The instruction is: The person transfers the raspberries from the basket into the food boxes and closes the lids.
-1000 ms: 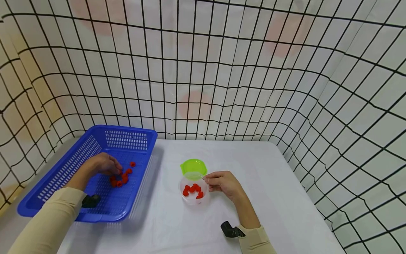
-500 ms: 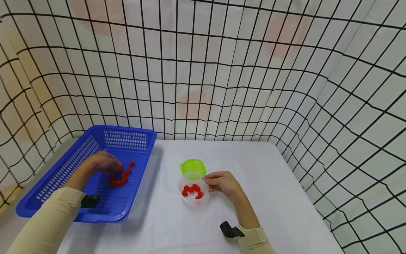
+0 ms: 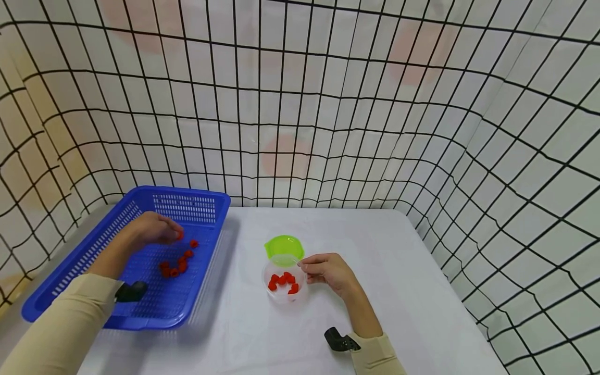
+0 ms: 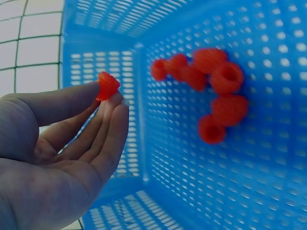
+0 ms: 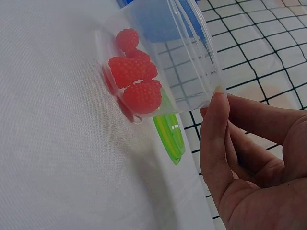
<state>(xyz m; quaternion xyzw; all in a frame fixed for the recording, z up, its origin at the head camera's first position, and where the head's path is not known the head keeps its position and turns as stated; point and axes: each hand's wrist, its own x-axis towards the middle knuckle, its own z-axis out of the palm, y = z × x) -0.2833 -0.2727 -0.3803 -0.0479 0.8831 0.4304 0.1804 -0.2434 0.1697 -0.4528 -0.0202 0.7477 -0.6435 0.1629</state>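
Note:
Between thumb and fingertips my left hand [image 3: 157,228] pinches a single raspberry [image 4: 108,86], held up inside the blue basket [image 3: 140,308]. Several more raspberries [image 4: 227,77] lie on the basket floor, some showing their hollow ends. My right hand [image 3: 332,271] pinches the rim of a clear plastic tub [image 3: 277,296] on the white table. Inside the tub are several raspberries [image 5: 142,96], grouped at its bottom. Just behind it lies a bright green lid [image 3: 284,245], which the tub's rim partly overlaps in the head view.
Black wire mesh [image 3: 290,125] rises along the back and both sides of the white table [image 3: 375,234]. The basket's slotted wall [image 3: 185,207] stands high around the left hand. A black wrist camera [image 3: 341,341] juts from the right sleeve.
My left hand has picked a raspberry from the basket floor and lifted it up and slightly away from the others. The right hand and tub stay in place.

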